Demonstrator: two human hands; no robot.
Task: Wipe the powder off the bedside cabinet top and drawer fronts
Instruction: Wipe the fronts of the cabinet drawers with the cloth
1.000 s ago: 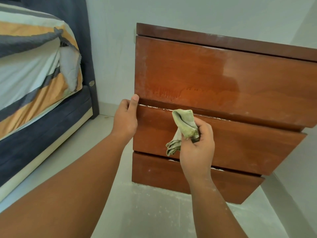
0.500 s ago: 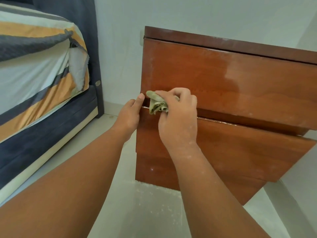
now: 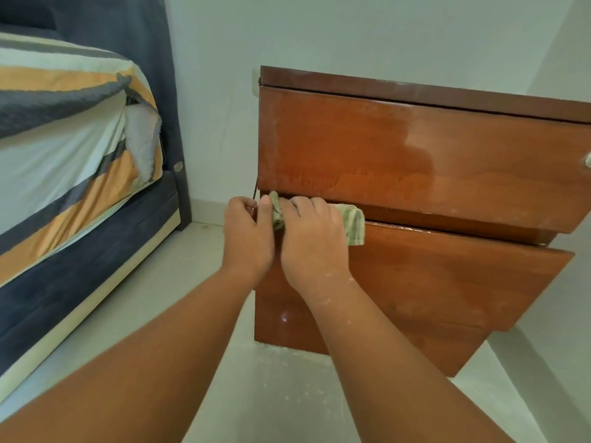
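Observation:
The brown wooden bedside cabinet (image 3: 399, 161) stands ahead with three drawer fronts. The middle drawer (image 3: 447, 276) is pulled out a little. A faint powder haze lies on the top drawer front's left side and lower edge. My right hand (image 3: 311, 247) presses a greenish striped cloth (image 3: 353, 225) onto the top left edge of the middle drawer; white specks dot its wrist. My left hand (image 3: 246, 238) grips the drawer's left corner, its fingers curled over the edge beside the cloth.
A bed (image 3: 64, 161) with a striped sheet and dark blue base stands on the left, its headboard against the pale wall. White powder is scattered over the tiled floor (image 3: 287, 378) in front of the cabinet. A small knob (image 3: 587, 159) shows at the far right.
My right hand carried the cloth up from the middle drawer front to the drawer's top left edge and now lies flat on it. My left hand closed over the corner.

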